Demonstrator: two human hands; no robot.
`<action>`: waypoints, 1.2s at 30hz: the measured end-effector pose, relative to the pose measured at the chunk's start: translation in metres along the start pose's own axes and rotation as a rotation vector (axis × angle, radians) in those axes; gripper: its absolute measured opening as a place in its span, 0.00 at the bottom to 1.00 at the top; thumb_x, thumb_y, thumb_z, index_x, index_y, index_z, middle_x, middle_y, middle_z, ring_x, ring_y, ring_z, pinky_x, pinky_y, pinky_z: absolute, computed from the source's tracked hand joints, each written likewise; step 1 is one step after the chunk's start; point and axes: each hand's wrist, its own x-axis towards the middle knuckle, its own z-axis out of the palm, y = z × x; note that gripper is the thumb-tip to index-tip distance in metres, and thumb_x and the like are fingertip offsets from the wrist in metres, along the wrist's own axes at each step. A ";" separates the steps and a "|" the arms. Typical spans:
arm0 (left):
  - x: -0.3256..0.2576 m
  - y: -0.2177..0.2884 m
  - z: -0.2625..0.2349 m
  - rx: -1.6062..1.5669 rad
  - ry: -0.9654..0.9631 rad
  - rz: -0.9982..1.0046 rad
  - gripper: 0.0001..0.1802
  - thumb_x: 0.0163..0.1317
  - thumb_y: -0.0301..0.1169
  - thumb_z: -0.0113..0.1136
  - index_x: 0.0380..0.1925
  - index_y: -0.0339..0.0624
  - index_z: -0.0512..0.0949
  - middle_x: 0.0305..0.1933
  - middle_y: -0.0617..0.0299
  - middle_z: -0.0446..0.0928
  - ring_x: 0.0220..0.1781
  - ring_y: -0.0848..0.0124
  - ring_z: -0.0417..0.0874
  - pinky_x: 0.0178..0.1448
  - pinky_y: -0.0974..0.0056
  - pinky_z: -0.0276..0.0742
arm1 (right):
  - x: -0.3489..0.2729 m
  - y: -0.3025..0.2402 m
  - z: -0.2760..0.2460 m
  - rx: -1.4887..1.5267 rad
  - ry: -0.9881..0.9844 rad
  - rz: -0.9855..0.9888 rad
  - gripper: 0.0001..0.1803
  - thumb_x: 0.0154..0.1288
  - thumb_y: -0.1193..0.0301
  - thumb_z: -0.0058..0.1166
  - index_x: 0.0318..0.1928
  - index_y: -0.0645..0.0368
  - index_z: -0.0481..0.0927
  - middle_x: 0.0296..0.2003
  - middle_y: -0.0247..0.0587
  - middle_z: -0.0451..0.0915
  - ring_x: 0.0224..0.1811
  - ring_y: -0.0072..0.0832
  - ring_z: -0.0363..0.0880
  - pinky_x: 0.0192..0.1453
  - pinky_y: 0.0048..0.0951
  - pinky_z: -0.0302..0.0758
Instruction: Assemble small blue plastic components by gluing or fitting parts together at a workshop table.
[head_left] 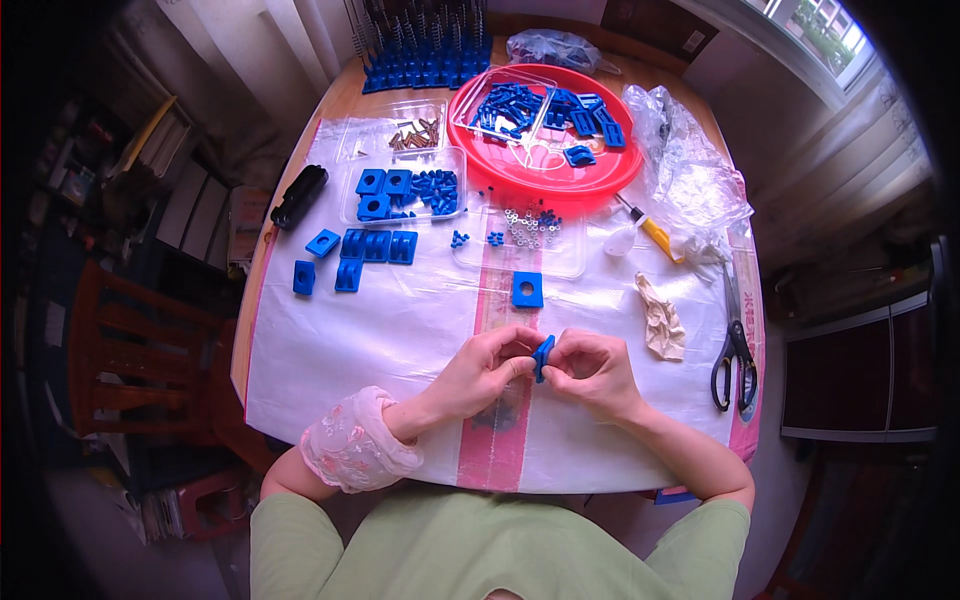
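Note:
Above the pink stripe of the table cover, I hold a small blue plastic piece (543, 358) on edge between both hands. My left hand (484, 372) pinches it from the left with thumb and fingers. From the right, my right hand (598, 374) grips it the same way. Just beyond my fingers lies a square blue plate with a round hole (520, 301). Farther left, several grooved blue blocks (376, 246) stand grouped together, with two loose blue pieces, one flat (323, 243) and one upright (303, 287), beside them.
A red tray (470, 172) holds blue parts; a clear box (352, 215) holds more. White nuts (530, 228) lie on a clear lid. At right are a yellow-handled screwdriver (658, 238), black-handled scissors (738, 350), crumpled tan material (660, 320) and plastic bags (695, 185). A black case (300, 197) lies left.

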 end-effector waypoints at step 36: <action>0.003 0.005 -0.017 -0.323 -0.020 -0.129 0.17 0.74 0.33 0.55 0.58 0.35 0.74 0.51 0.64 0.79 0.51 0.79 0.79 0.58 0.71 0.77 | 0.008 0.000 -0.024 0.530 0.047 0.305 0.07 0.63 0.72 0.64 0.38 0.61 0.82 0.32 0.30 0.80 0.31 0.15 0.75 0.35 0.19 0.72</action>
